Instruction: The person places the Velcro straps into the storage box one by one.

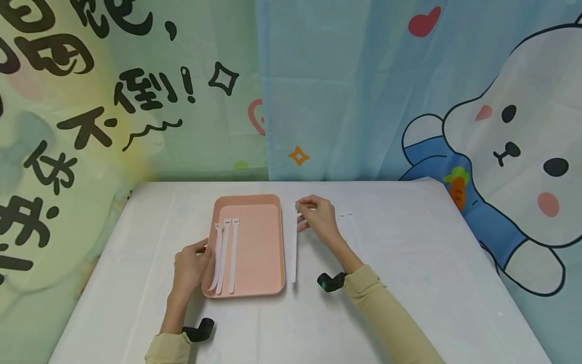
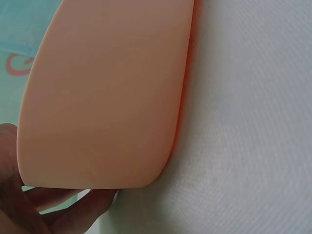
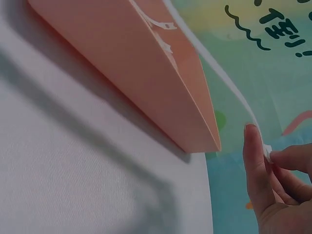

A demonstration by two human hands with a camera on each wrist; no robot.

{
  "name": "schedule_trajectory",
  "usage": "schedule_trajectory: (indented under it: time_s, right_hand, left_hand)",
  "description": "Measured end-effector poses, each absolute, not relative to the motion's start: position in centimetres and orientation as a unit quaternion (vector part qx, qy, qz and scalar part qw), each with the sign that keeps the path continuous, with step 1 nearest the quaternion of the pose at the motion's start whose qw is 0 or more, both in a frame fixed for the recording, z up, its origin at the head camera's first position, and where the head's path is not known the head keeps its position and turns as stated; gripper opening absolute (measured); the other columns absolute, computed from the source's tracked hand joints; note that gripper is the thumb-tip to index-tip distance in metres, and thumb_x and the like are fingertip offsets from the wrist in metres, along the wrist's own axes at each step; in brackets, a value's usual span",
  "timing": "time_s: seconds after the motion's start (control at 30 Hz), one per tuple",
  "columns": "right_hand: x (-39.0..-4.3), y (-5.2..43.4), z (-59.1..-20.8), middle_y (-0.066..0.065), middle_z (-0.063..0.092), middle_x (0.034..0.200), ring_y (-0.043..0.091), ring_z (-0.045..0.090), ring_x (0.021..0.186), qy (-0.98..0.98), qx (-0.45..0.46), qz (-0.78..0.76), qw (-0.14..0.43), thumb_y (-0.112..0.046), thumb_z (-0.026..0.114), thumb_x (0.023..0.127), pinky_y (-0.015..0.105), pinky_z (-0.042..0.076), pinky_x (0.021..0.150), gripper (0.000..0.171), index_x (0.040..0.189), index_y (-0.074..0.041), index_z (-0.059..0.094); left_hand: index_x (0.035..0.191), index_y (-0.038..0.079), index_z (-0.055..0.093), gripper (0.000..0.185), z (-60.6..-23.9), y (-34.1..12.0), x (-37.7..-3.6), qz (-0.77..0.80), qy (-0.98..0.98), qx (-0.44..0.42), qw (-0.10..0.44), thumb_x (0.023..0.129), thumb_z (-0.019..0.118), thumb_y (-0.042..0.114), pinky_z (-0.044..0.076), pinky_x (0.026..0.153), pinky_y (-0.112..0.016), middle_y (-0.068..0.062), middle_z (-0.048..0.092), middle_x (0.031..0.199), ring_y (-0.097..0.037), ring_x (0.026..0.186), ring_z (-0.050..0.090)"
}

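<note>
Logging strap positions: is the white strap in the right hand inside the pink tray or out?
Out. The white strap lies on the table right of the pink tray; the right hand pinches its far end.

A salmon-pink tray [image 1: 259,242] holds three white straps [image 1: 225,255] on a white surface [image 1: 409,283]. Behind hang a pale green backdrop [image 1: 113,101] with black lettering and a blue one [image 1: 364,91] with a white cartoon rabbit.
</note>
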State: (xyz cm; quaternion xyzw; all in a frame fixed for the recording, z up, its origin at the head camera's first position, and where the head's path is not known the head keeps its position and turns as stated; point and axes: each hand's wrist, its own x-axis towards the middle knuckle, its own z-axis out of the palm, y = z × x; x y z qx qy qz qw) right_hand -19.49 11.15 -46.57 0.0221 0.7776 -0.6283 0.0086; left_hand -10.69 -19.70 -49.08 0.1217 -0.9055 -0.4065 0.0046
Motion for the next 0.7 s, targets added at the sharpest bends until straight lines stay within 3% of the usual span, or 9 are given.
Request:
schedule_trajectory:
  time_s: [0.33, 0.7]
  right_hand:
    - [-19.6, 9.4, -46.4, 0.027, 0.072, 0.105, 0.021, 0.071, 0.062, 0.768, 0.008, -0.640, 0.010, -0.012, 0.068, 0.098, 0.037, 0.059, 0.055, 0.018, 0.109, 0.002, 0.072]
    - [-19.8, 7.5, -46.4, 0.015, 0.072, 0.093, 0.029, 0.072, 0.066, 0.761, 0.002, -0.649, 0.019, -0.014, 0.070, 0.097, 0.043, 0.060, 0.058, 0.018, 0.108, 0.000, 0.072]
  left_hand:
    - [0.136, 0.000, 0.065, 0.042, -49.4, -19.8, -10.6, -0.405, -0.906, 0.123, 0.010, 0.097, 0.058, 0.012, 0.038, 0.050, -0.028, -0.031, 0.071, 0.117, -0.020, 0.063, 0.055]
    - [0.134, -0.001, 0.066, 0.041, -49.4, -19.8, -10.7, -0.407, -0.906, 0.117, 0.020, 0.096, 0.059, 0.011, 0.036, 0.047, -0.026, -0.030, 0.072, 0.114, -0.014, 0.052, 0.047]
